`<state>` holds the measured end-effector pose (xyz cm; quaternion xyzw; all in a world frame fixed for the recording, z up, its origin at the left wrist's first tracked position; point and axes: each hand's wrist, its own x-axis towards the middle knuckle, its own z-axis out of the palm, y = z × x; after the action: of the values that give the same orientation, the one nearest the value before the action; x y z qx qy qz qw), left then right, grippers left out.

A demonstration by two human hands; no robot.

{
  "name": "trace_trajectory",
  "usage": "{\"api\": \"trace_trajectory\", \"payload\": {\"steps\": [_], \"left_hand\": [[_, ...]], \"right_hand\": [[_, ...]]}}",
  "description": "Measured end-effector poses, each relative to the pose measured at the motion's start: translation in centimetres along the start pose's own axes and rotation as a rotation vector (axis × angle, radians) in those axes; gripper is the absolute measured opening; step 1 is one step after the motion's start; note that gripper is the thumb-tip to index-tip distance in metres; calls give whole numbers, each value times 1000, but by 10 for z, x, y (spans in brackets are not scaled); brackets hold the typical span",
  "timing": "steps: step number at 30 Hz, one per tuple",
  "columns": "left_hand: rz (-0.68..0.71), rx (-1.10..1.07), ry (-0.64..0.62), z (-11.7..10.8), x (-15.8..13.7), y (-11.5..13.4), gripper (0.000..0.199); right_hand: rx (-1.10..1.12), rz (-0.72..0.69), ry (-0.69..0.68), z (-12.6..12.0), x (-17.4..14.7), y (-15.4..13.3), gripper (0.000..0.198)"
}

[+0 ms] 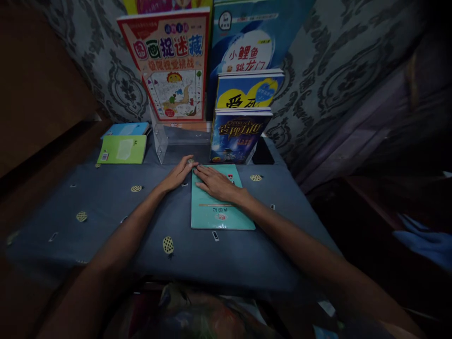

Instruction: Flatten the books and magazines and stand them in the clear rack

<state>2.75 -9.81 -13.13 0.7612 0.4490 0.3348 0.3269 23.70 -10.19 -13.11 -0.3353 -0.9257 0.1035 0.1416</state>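
A teal book (208, 216) lies closed on the table, its printed words upside down from where I look. Across its upper part rests my right hand (216, 181), palm down with the fingers stretched toward the far left corner. My left hand (179, 173) is by that same corner, fingers extended on or just above the cloth at the book's left edge. Whether its fingertips touch the book I cannot tell. Neither hand grips anything.
Behind the hands, a clear plastic rack (160, 141) holds upright books, among them a red-bordered picture book (176, 94) and a dark blue book (240, 136). A green book (123, 149) overlaps a blue one (136, 128) at left. A patterned grey-blue cloth (106, 197) covers the table.
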Motion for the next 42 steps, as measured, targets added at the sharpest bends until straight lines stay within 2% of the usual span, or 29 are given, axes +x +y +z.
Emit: {"api": "trace_trajectory", "payload": {"steps": [5, 18, 25, 33, 37, 42], "left_hand": [[7, 10, -11, 0, 0, 0, 55], [21, 106, -55, 0, -4, 7, 54], [29, 146, -78, 0, -6, 12, 56], [44, 195, -78, 1, -5, 10, 57], [66, 199, -79, 1, -6, 10, 58], [59, 217, -87, 2, -7, 11, 58]], "right_hand": [[47, -106, -45, 2, -12, -11, 53], [121, -237, -148, 2, -57, -50, 51], [97, -330, -188, 3, -85, -85, 51], [47, -212, -112, 10, -103, -124, 64], [47, -101, -48, 17, -111, -128, 73], [31, 17, 8, 13, -136, -125, 79]]}}
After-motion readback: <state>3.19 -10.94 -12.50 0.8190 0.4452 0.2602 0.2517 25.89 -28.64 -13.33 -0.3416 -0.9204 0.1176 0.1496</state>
